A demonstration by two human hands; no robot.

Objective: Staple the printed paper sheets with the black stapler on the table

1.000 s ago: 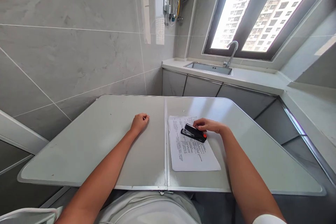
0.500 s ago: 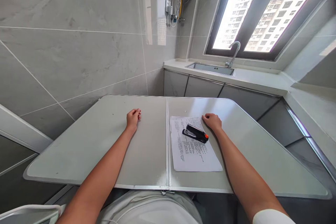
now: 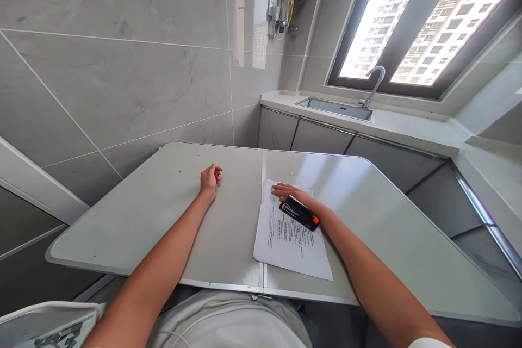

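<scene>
A black stapler (image 3: 299, 212) with an orange-red end lies tilted across the printed paper (image 3: 281, 253), which may be more than one sheet. My right hand (image 3: 296, 194) lies flat over the paper's far part, fingers stretched to the left, just beyond the stapler. My wrist is close to the stapler's orange-red end; whether they touch, I cannot tell. On the bare left half of the table, my left hand (image 3: 209, 180) rests on its side. Its fingers are loosely curled in, and nothing shows in them.
The pale folding table (image 3: 122, 217) has a metal seam down its middle. Behind it stand a counter (image 3: 424, 128) with a sink (image 3: 336, 109) and a faucet (image 3: 373, 87). A tiled wall (image 3: 142, 76) rises at the left. A white bin (image 3: 53, 318) holding items stands low left.
My right hand has moved left from beside the paper onto it and opened flat. The paper has turned and shifted left, with the stapler on it. My left hand has barely moved.
</scene>
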